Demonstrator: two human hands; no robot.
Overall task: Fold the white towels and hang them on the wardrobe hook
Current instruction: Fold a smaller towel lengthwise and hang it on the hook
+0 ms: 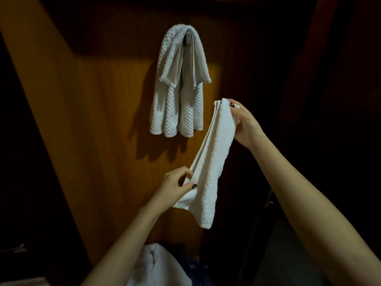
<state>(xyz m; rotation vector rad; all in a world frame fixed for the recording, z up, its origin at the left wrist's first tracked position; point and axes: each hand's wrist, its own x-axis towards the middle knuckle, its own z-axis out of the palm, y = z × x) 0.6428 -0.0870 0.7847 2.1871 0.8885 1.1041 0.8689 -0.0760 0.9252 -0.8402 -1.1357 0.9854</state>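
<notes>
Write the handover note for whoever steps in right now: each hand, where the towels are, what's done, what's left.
Right hand: pinches the top end of the narrow folded white waffle-weave towel.
Left hand: pinches the same towel near its lower end. The towel slants between the hands, in front of the brown wooden wardrobe panel.
Done: hung white waffle-weave towels already drape over the small metal hook, up and left of the held one.
Left: hang the held towel on that hook. The white cloth at the bottom edge may need folding; cannot tell.
</notes>
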